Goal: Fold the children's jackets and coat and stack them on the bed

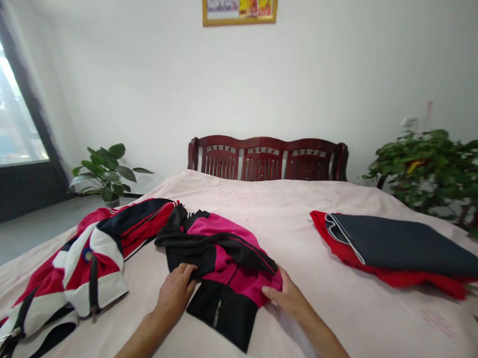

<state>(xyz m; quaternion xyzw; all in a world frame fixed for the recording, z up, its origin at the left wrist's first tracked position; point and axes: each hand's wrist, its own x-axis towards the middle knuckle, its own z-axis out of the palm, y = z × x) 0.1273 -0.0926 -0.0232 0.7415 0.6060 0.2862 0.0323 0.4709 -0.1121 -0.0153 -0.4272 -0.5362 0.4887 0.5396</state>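
A black and magenta zip jacket (242, 279) lies bunched on the bed, its black collar with a silver zipper pull turned toward me. My left hand (179, 288) is closed on the black fabric at the jacket's left side, fingertips partly tucked at its edge. On the opposite side, my right hand (286, 296) grips the magenta part, thumb on top and the other fingers hidden beneath or behind the cloth. Left of my left hand, apart from it, a red, white and navy jacket (115, 247) lies loosely spread with its zippers showing.
Folded dark navy fabric with white piping (402, 244) rests on a red cloth (404, 278) at the right. A pale pink sheet (277, 209) covers the bed. Behind stands a dark wooden headboard (263, 159), with potted plants (104, 170) on either side.
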